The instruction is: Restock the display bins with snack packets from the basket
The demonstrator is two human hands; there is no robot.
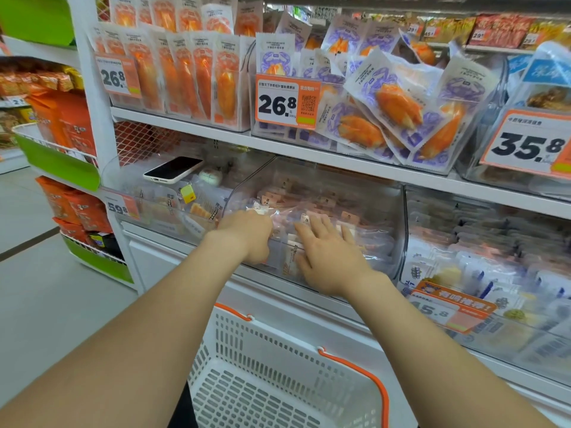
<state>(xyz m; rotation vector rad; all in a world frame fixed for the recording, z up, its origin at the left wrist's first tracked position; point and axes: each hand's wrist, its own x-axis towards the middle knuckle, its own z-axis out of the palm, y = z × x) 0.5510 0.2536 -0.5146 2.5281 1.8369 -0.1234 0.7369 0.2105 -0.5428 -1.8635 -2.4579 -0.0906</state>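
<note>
In bin (397,217), right hand (327,254) flat on packets (324,200)

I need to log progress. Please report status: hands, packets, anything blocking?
Right hand flat on packets in middle bin. Left hand curled there, grip unclear. Basket: no packets visible. Nothing blocking.

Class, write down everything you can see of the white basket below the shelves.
The white basket looks like moulded plastic, its walls and floor pierced with rows of slots. An orange handle lies folded along its rim. It sits upright below the clear bins, in front of the shelf unit's white base, partly cut off by the frame. The inside that shows holds no packets. What it rests on is hidden.
</note>
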